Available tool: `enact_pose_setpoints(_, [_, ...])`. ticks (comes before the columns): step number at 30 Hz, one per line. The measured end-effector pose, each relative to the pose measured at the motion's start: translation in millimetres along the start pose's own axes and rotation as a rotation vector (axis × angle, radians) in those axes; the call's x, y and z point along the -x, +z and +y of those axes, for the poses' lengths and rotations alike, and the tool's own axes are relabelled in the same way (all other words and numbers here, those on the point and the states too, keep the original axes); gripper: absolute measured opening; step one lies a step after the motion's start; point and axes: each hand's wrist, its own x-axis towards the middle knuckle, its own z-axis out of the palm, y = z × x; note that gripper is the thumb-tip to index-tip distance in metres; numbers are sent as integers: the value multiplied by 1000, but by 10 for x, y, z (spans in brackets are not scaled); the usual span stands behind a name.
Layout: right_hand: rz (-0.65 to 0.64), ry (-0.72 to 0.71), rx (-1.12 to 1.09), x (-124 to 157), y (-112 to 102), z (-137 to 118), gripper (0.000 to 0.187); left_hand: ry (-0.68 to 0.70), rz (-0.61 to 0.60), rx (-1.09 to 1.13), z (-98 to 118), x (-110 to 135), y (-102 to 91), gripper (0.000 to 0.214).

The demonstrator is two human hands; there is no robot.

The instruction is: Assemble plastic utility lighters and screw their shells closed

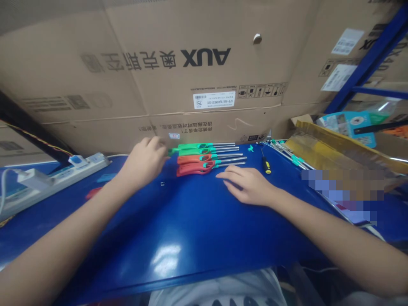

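Observation:
Several long-necked lighters lie side by side with their metal tubes pointing right, including a green lighter (pixel 192 151) and a red lighter (pixel 193 170). My left hand (pixel 146 157) is at the handle ends of the row. Its fingers curl down beside a dark green part (pixel 173 151), and their tips are hidden, so what they hold is unclear. By the tube ends of the red lighters rests my right hand (pixel 250 183), its fingers apart and holding nothing. A black and yellow screwdriver (pixel 265 165) lies beyond it, near a small teal plastic piece (pixel 250 148).
A large cardboard sheet (pixel 134 89) stands behind the blue tabletop (pixel 191 229). On the left lies a white power strip (pixel 66 178) with plugs. A taped box (pixel 321 148) sits at right beside several metal tubes (pixel 288 155). Tiny pale pieces (pixel 162 184) lie near my left wrist.

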Motion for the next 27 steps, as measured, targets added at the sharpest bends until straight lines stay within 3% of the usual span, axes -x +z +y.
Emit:
enact_pose_setpoints(4, [44, -61, -76, -14, 49, -178, 33, 240, 32, 112, 661, 210, -151, 25])
enact_pose_setpoints(9, [-96, -196, -86, -3, 59, -207, 28, 297, -57, 418, 1121, 469, 57, 15])
enact_pose_setpoints(12, [-193, -213, -131, -1, 63, -177, 20, 312, -96, 542, 1180, 527, 207, 14])
enact_pose_setpoints(16, [-289, -102, -246, -5, 17, -131, 12, 301, -85, 671, 1142, 518, 315, 12])
enact_pose_setpoints(22, [-386, 27, -238, 5, -147, 34, 17, 116, -17, 740, 1009, 458, 452, 43])
enact_pose_setpoints(27, [-418, 104, -228, 9, -213, 142, 17, 55, -15, 833, 964, 429, 541, 37])
